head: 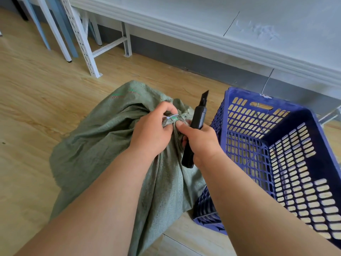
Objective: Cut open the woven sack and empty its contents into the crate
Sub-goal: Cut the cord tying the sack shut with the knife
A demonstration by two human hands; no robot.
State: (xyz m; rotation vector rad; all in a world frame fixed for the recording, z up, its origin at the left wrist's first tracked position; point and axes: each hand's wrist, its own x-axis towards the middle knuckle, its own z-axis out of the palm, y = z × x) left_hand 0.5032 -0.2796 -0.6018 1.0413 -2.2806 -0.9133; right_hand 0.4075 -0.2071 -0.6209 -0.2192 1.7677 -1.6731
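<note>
The green woven sack [103,145] slumps at centre, its tied neck [172,118] pinched by the left hand [153,130]. At three o'clock the right hand [200,143] grips the utility knife [196,124], blade up; best slice the tie away from the fingers. The blue crate [310,126] waits beyond.

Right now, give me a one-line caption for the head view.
Left hand grips tied sack neck; right hand holds utility knife, blade up, beside blue crate.

Light wood-look floor [36,100], white wall [203,13] with grey skirting [184,60], white metal rack legs [86,45].
</note>
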